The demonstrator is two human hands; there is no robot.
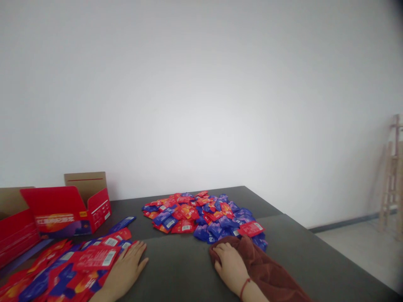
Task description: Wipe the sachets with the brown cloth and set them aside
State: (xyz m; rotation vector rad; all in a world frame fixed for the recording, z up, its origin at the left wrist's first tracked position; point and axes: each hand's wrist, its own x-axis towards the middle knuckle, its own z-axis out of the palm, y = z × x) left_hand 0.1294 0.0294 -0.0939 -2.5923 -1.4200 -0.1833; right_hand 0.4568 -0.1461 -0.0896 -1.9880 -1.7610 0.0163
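Note:
My left hand (129, 268) lies flat with fingers stretched out and thumb apart, its outer edge against a heap of red and blue sachets (91, 260) at the lower left. A brown cloth (267, 272) is under my right hand (229, 264), whose fingers bend over its bunched front end and press it on the table; a red string circles that wrist. Just beyond the cloth spreads a second pile of red and blue-purple sachets (189, 212), its near right edge touching or very close to the cloth.
A red open-topped carton (63, 209) stands at the back left, with another red carton (15, 235) beside it, cut by the frame. The dark table (176, 268) meets a white wall behind. A wooden stand (390, 184) is on the floor at far right.

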